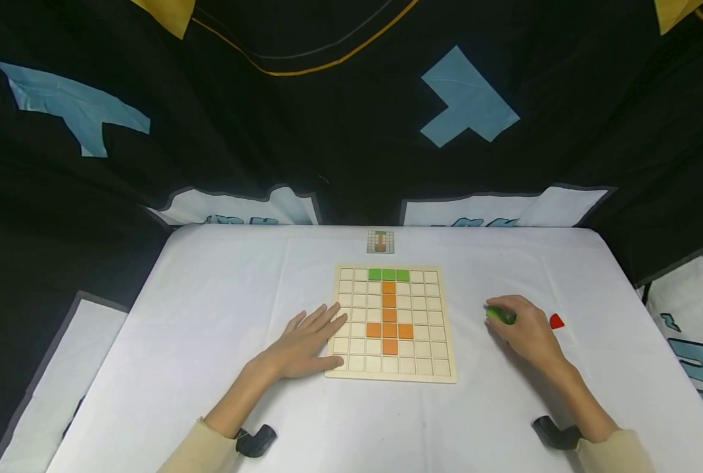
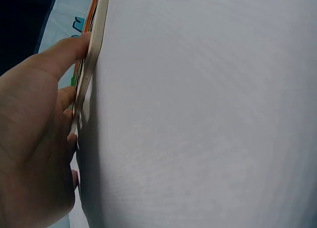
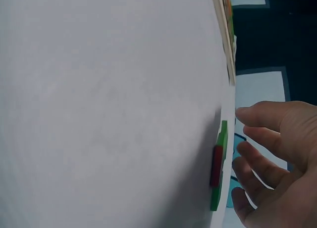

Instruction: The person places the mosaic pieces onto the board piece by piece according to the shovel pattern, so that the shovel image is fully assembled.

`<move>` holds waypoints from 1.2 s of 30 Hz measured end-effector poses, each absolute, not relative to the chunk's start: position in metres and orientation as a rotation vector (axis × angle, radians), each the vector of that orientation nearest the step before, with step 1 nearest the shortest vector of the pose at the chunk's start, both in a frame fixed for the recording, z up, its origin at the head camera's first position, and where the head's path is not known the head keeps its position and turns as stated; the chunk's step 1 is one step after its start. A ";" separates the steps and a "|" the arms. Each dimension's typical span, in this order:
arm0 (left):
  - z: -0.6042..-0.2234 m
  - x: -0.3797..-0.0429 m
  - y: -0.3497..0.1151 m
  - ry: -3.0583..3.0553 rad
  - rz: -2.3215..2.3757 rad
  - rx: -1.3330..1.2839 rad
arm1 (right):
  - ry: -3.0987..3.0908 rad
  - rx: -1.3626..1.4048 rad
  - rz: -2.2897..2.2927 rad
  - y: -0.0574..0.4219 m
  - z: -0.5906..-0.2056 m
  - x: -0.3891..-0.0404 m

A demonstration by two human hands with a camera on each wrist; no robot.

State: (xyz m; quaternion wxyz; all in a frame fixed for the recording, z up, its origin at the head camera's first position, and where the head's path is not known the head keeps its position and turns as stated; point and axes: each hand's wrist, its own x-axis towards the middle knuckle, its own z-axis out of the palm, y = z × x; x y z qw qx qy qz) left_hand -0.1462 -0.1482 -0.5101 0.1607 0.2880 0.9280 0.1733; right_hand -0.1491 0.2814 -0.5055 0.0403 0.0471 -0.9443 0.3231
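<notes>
left sleeve [image 1: 200, 452]: beige; right sleeve [image 1: 614, 453]: beige; wrist devices [image 1: 257, 441]: black, bent

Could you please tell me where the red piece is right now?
In the head view, the red piece lies on the white table, right of the board and just to the right of the right hand.

Green pieces [image 1: 499, 313] partly hidden by right hand [image 1: 525, 328]; card [image 1: 380, 242] details too small.

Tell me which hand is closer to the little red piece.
The right hand: it is just left of the red piece in the head view. The left hand is farther off, touching the wooden board's left edge.
</notes>
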 end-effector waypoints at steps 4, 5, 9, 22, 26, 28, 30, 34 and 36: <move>-0.509 -0.146 -0.149 2.652 0.500 0.821 | -2.914 0.138 0.985 0.284 -0.505 -0.152; -0.509 -0.146 -0.149 2.654 0.499 0.822 | -2.919 0.136 0.982 0.284 -0.506 -0.152; -0.509 -0.145 -0.148 2.657 0.498 0.825 | -2.941 0.121 0.976 0.286 -0.506 -0.155; -0.509 -0.145 -0.148 2.654 0.505 0.821 | -2.964 0.130 0.921 0.291 -0.510 -0.158; -0.509 -0.146 -0.149 2.656 0.500 0.823 | -2.955 0.140 0.908 0.291 -0.510 -0.158; -0.509 -0.146 -0.149 2.656 0.505 0.823 | -2.953 0.143 0.904 0.291 -0.510 -0.158; -0.509 -0.146 -0.149 2.654 0.508 0.822 | -2.952 0.147 0.898 0.289 -0.510 -0.158; -0.509 -0.146 -0.149 2.648 0.516 0.819 | -2.943 0.153 0.903 0.284 -0.507 -0.156; -0.509 -0.146 -0.149 2.647 0.515 0.817 | -2.939 0.159 0.918 0.279 -0.504 -0.155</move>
